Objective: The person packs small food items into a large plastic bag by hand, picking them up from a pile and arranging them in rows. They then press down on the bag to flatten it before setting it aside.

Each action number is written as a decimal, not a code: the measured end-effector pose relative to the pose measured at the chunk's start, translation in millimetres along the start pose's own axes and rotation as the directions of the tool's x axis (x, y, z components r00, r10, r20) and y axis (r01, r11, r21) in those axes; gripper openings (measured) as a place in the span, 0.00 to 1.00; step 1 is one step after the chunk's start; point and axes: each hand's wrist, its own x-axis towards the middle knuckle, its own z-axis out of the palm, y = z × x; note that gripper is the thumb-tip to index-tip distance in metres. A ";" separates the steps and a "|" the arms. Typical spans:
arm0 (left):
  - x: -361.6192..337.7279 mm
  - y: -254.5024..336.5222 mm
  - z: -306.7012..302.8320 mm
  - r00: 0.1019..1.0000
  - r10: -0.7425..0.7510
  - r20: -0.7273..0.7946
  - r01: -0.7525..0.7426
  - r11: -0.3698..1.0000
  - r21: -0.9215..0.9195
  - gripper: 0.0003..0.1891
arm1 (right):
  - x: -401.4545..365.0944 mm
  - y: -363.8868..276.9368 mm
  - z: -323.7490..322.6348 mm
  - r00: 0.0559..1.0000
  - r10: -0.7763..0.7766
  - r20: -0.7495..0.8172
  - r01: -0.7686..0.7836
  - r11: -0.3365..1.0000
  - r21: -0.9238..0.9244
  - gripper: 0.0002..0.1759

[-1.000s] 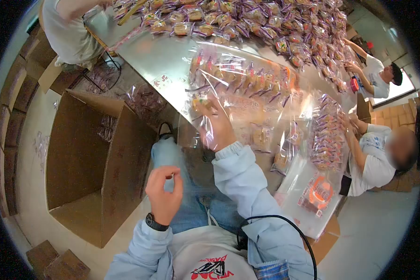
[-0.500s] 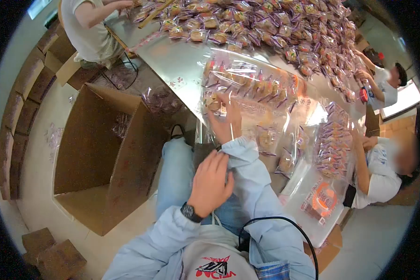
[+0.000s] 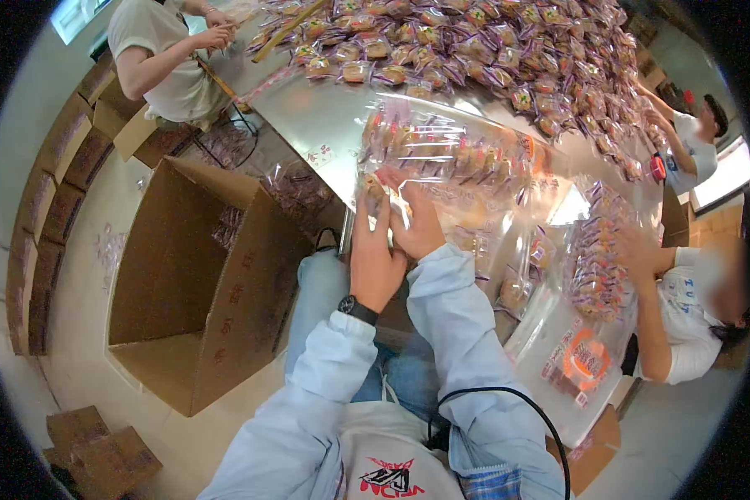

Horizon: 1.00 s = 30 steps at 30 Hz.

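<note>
A large clear plastic bag (image 3: 475,187) with orange print lies on the metal table in front of me. It holds a row of small wrapped pastries (image 3: 446,150). My left hand (image 3: 375,254), with a black watch at the wrist, reaches to the near left end of the bag, its fingers closed on the plastic beside one wrapped pastry (image 3: 373,193). Close against it, my right hand (image 3: 421,221) has its fingers bent around the same end of the bag. Glare on the film partly hides the fingertips.
A big pile of wrapped pastries (image 3: 475,50) covers the table's far side. An open cardboard box (image 3: 250,292) stands at my left. Another filled bag (image 3: 596,250) and flat printed bags (image 3: 575,367) lie to the right. Co-workers sit around the table.
My left hand has moved up from my lap to the bag's end, next to my right hand. The co-worker at right has shifted a hand over the other filled bag.
</note>
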 end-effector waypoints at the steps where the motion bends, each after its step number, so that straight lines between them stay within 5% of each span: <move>1: 5.7 -2.9 2.7 1.000 0.001 -0.008 -0.002 1.000 -0.017 0.44 | -3.4 8.2 -1.9 0.999 -0.017 0.034 0.018 0.999 -0.034 0.33; 5: 24.2 -8.3 8.9 0.999 -0.038 -0.021 0.038 0.999 0.022 0.37 | -21.0 -16.8 -20.4 0.999 0.006 0.032 0.003 0.962 -0.271 0.37; 6: 25.4 -12.5 13.4 0.997 -0.005 -0.078 -0.002 0.996 -0.085 0.35 | -31.1 -36.9 -34.6 0.997 0.065 0.050 -0.025 0.826 -0.562 0.38; 9: 30.5 -22.1 18.9 0.987 0.018 -0.158 -0.012 0.999 0.037 0.28 | -73.7 -63.6 -59.3 0.989 0.141 -0.042 -0.090 0.355 -0.930 0.41; 11: 35.4 -24.4 22.3 0.982 0.062 -0.178 -0.047 0.995 0.089 0.27 | -95.9 -60.6 -72.5 0.959 0.245 -0.139 -0.218 0.334 -0.917 0.44; 12: 39.7 -27.2 28.6 0.961 0.126 -0.245 -0.101 0.989 0.108 0.23 | -104.4 -57.0 -76.7 0.937 0.295 -0.187 -0.281 0.320 -0.905 0.45; 13: 38.9 -25.0 38.6 0.946 -0.032 -0.322 0.024 0.999 -0.030 0.22 | -110.4 -53.8 -79.8 0.922 0.311 -0.230 -0.343 0.385 -0.857 0.46; 15: 45.8 -26.1 42.7 0.944 0.017 -0.330 0.030 0.990 0.134 0.23 | -106.0 -45.1 -85.0 0.890 0.332 -0.312 -0.448 0.514 -0.732 0.48; 18: 45.1 -34.2 47.3 0.943 -0.060 -0.328 0.090 0.993 0.078 0.25 | -94.4 -42.9 -79.1 0.958 0.053 -0.281 -0.232 0.718 -0.656 0.43; 21: 43.8 -36.6 44.4 0.964 -0.184 -0.191 0.185 0.983 -0.013 0.29 | -59.4 -36.6 -36.4 0.791 0.382 -0.478 -0.445 0.895 -0.022 0.36; 24: 42.7 -39.1 51.1 0.942 -0.158 -0.297 0.152 0.987 -0.041 0.31 | -24.9 -1.6 -19.6 0.744 0.572 -0.346 -0.354 0.776 0.522 0.27; 26: 39.0 -34.8 55.2 0.904 -0.136 -0.406 0.151 0.989 0.005 0.30 | -5.0 16.6 -5.7 0.764 0.521 -0.379 -0.308 0.812 0.496 0.27; 30: 41.2 -28.4 47.2 0.922 -0.321 -0.219 0.280 0.939 -0.197 0.27 | 4.3 26.0 14.3 0.852 0.294 -0.434 -0.182 0.942 0.282 0.23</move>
